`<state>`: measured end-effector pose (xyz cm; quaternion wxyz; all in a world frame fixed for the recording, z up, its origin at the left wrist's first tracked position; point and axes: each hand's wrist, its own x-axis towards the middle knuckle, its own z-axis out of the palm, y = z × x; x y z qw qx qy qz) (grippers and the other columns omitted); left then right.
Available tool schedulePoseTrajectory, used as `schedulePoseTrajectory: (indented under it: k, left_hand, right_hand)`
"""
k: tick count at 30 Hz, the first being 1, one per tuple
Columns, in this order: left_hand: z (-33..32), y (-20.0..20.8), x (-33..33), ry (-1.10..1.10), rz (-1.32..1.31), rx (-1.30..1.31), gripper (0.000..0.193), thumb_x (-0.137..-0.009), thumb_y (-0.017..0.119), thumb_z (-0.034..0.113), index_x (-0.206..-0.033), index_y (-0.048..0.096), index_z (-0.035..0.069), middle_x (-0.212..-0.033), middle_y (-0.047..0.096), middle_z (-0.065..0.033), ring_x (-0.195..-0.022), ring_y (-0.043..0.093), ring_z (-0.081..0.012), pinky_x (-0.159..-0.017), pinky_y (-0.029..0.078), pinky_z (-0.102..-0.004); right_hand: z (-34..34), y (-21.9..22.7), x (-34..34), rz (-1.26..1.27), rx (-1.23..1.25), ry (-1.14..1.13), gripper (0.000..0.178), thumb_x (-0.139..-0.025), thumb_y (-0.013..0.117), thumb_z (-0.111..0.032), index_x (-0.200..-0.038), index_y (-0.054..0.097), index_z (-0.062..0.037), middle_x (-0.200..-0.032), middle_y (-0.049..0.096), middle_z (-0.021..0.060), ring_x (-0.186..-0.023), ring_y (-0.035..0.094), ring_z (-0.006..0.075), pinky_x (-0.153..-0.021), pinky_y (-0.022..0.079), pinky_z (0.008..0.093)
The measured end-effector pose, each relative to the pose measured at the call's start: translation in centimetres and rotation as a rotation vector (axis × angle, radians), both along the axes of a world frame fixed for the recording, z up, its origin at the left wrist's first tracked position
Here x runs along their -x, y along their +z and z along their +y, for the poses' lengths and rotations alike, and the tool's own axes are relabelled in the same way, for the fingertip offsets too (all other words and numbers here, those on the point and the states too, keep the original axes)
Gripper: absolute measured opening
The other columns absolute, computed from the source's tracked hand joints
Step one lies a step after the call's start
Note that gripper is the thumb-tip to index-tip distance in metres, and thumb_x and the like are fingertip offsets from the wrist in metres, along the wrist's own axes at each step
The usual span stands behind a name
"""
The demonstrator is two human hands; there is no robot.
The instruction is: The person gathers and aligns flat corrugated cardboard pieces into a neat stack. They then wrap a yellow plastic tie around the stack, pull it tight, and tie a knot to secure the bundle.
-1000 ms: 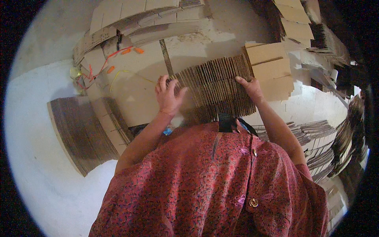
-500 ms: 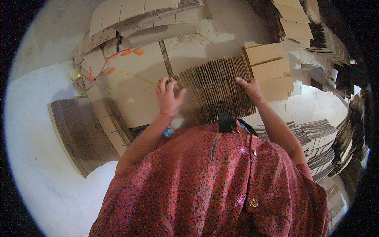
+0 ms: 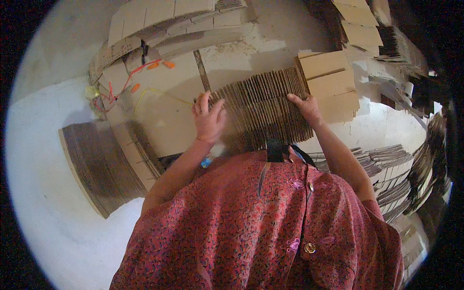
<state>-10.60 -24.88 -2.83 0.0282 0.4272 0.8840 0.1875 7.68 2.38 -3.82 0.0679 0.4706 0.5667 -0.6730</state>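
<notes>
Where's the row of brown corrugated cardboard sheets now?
In the head view, the row of brown corrugated cardboard sheets is just right of upper centre, between the bare left hand and bare right hand.

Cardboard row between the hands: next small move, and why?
I'd probably close the left hand onto the left end of the cardboard row: its fingers and thumb are parted there and firm contact isn't evident, whereas the right hand has its thumb over the packed edges near the right end.
</notes>
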Motion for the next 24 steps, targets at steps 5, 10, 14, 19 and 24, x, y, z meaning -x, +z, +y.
schedulePoseTrajectory:
  k: [5, 10, 14, 19, 24]
  left_hand:
    - [0.1, -0.2, 0.2, 0.024, -0.025, -0.024, 0.029, -0.073, 0.065, 0.025, -0.100, 0.061, 0.016, -0.127, 0.040, -0.0115, -0.119, 0.036, -0.0342, -0.095, 0.028, -0.0511]
    - [0.8, 0.1, 0.3, 0.043, -0.031, -0.062, 0.031, -0.070, 0.070, 0.033, -0.093, 0.060, 0.014, -0.120, 0.042, -0.0114, -0.115, 0.038, -0.0336, -0.093, 0.029, -0.0496]
    - [1.0, 0.4, 0.2, 0.055, -0.037, -0.054, 0.037, -0.067, 0.072, 0.038, -0.091, 0.059, 0.013, -0.118, 0.043, -0.0114, -0.114, 0.039, -0.0333, -0.093, 0.030, -0.0485]
    - [1.3, 0.3, 0.2, 0.065, -0.004, -0.023, 0.042, -0.066, 0.073, 0.040, -0.094, 0.057, 0.012, -0.118, 0.043, -0.0115, -0.114, 0.039, -0.0326, -0.094, 0.029, -0.0479]
    - [1.1, 0.1, 0.1, 0.080, -0.028, -0.034, 0.041, -0.065, 0.073, 0.035, -0.096, 0.057, 0.013, -0.120, 0.042, -0.0116, -0.115, 0.038, -0.0321, -0.095, 0.028, -0.0485]
  right_hand:
    - [0.0, -0.2, -0.1, -0.027, -0.030, 0.009, 0.058, -0.071, 0.073, -0.040, -0.102, 0.057, 0.0068, -0.091, 0.064, 0.0116, -0.079, 0.061, 0.0184, -0.072, 0.050, 0.0300]
    - [0.0, 0.3, 0.2, -0.041, -0.057, 0.023, 0.059, -0.072, 0.073, -0.039, -0.102, 0.056, 0.0086, -0.091, 0.064, 0.0129, -0.079, 0.061, 0.0184, -0.072, 0.050, 0.0301]
    - [-0.2, -0.4, -0.1, -0.012, -0.089, -0.028, 0.047, -0.073, 0.073, -0.037, -0.095, 0.061, 0.0030, -0.081, 0.064, 0.0082, -0.069, 0.060, 0.0150, -0.063, 0.050, 0.0293]
    - [-0.1, -1.8, -0.5, 0.010, -0.114, -0.035, 0.042, -0.073, 0.072, -0.036, -0.092, 0.063, 0.0004, -0.077, 0.065, 0.0059, -0.065, 0.060, 0.0140, -0.059, 0.050, 0.0297]
    - [-0.2, -1.1, -0.3, 0.035, -0.101, -0.048, 0.043, -0.073, 0.073, -0.036, -0.093, 0.063, 0.0006, -0.078, 0.065, 0.0064, -0.067, 0.061, 0.0148, -0.061, 0.050, 0.0299]
